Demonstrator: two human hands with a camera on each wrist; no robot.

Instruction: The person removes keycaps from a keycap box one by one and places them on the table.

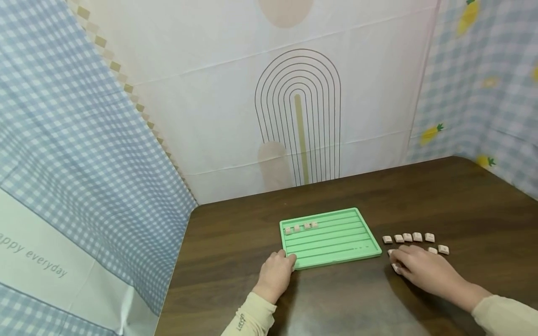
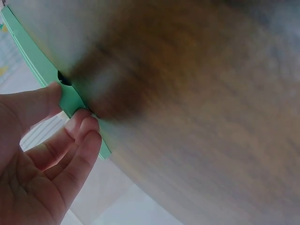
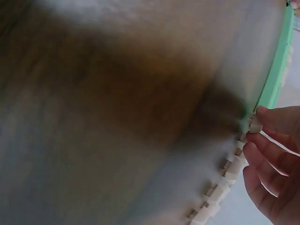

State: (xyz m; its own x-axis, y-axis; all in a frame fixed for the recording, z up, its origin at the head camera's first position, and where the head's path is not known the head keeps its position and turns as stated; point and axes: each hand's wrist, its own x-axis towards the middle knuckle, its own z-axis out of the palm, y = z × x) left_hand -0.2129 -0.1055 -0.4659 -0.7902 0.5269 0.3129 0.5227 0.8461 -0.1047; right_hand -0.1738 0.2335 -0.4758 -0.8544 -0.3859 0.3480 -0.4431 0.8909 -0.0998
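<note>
A green ridged tray lies on the table, with several small white keycaps in a row along its top left. My left hand grips the tray's near left corner; in the left wrist view the thumb is on one side and curled fingers on the other. To the right of the tray, my right hand is low over the table among loose keycaps. The right wrist view shows a white keycap pinched between its thumb and index finger. Part of the loose group is hidden under this hand.
Several loose keycaps lie in uneven rows right of the tray, beyond the right hand. The dark wooden table has its back edge against a white patterned cloth. Blue checked cloth hangs at the left.
</note>
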